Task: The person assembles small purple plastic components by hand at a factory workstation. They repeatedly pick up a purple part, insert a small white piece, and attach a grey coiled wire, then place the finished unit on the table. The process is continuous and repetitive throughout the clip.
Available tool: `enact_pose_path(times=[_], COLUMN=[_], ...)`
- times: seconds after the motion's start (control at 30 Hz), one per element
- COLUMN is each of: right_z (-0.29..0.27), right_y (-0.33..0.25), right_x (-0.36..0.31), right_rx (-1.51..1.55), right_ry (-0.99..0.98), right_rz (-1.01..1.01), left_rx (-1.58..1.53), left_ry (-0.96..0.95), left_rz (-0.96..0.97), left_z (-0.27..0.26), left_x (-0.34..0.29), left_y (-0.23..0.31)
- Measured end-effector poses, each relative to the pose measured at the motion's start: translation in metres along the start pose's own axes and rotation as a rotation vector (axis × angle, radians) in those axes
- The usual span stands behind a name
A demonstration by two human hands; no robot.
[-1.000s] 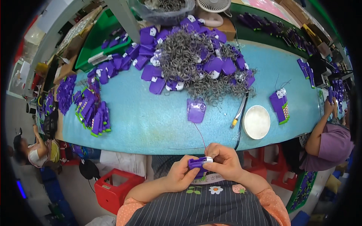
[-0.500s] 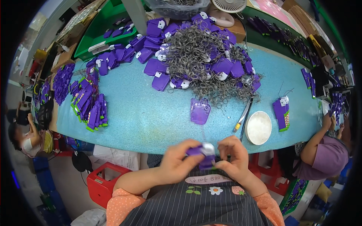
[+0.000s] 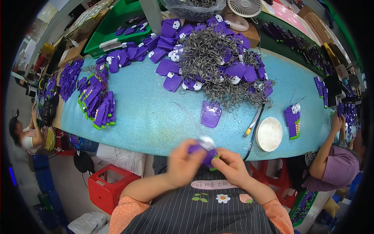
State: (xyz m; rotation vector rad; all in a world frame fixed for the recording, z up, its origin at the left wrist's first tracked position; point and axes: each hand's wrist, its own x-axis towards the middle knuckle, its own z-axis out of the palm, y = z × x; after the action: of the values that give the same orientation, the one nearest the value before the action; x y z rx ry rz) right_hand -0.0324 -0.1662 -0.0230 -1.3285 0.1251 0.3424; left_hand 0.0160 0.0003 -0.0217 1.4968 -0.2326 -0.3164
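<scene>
Purple plastic tag, blurred, sits pinched between the left hand and right hand, fingers closed around it, near the blue table edge, below a coil pile.

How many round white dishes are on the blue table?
1. The white dish lies on the blue table near its front edge, right of the yellow-handled tool. Others may be hidden under the heap of wire rings.
</scene>
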Motion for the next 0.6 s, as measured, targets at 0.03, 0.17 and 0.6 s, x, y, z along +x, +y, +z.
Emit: enact_pose_path(times=[0.03, 0.17, 0.6], right_z=[0.000, -0.006, -0.017], right_y=[0.000, 0.018, 0.012], right_x=[0.002, 0.007, 0.001], right_rx=[-0.061, -0.231, 0.260], right_ry=[-0.002, -0.048, -0.238], right_rz=[-0.031, -0.146, -0.110], left_rx=[-0.038, 0.037, -0.088], left_ry=[0.011, 0.006, -0.531], left_rz=[0.030, 0.168, -0.275], left_z=[0.010, 0.011, -0.009], left_x=[-0.009, -0.012, 0.030], left_y=[-0.003, -0.009, 0.040])
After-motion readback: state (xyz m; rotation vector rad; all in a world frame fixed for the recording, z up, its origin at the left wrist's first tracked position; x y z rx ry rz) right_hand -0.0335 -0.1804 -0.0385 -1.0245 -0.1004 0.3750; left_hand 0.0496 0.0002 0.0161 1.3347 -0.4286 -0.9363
